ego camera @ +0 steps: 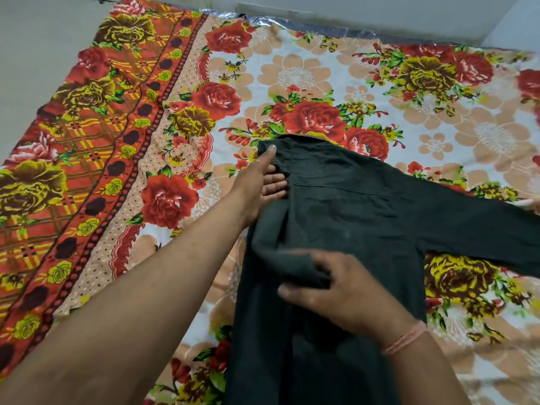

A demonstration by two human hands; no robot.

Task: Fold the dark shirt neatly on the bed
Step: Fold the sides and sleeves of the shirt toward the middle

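Note:
The dark shirt (365,217) lies back-up on the flowered bedsheet (306,74), collar away from me. Its right sleeve stretches out flat toward the right edge of the view. The left sleeve is folded inward over the back. My left hand (260,182) rests at the left shoulder fold near the collar, thumb on top of the cloth and fingers partly tucked under the edge. My right hand (336,290) sits on the middle of the shirt, fingers pinching the bunched end of the folded sleeve. A pink thread band circles my right wrist.
The bed's orange plaid border (73,159) runs down the left side, with a pale floor (35,54) beyond it. A shiny foil-like strip (336,32) lines the far edge of the bed against the wall.

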